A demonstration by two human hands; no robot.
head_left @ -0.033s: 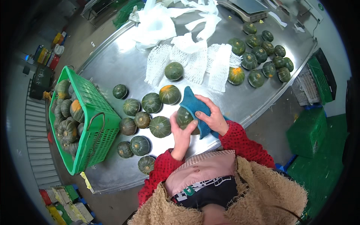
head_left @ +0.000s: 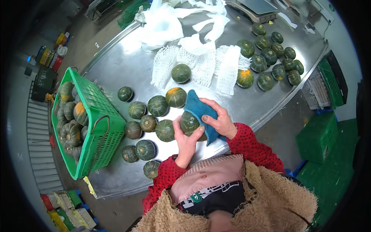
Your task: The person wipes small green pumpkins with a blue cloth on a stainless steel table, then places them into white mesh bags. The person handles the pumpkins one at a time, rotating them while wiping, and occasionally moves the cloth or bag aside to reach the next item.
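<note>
Between my hands, just above the near part of the metal table (head_left: 185, 155), is a dark green pumpkin (head_left: 188, 122). My left hand (head_left: 186, 142) grips it from the near left, thumb across its side. A blue cloth (head_left: 196, 106) covers the pumpkin's right side, pressed there by my right hand (head_left: 221, 119) with the fingers bent over it. Left of my hands sit several green pumpkins; the closest is a striped one (head_left: 165, 130), and an orange-patched one (head_left: 176, 97) lies just beyond. The pumpkin's underside is hidden.
A green crate (head_left: 101, 133) full of pumpkins stands at the left. White foam net sleeves (head_left: 201, 63) lie farther back, one pumpkin (head_left: 181, 73) beside them. More pumpkins (head_left: 265, 81) are grouped at the far right, near a scale (head_left: 255, 9). Green crates (head_left: 317, 135) stand beyond the right edge.
The blue cloth has shifted very slightly leftward over the pumpkin. Both hands keep their hold, and the whole view has moved a little.
</note>
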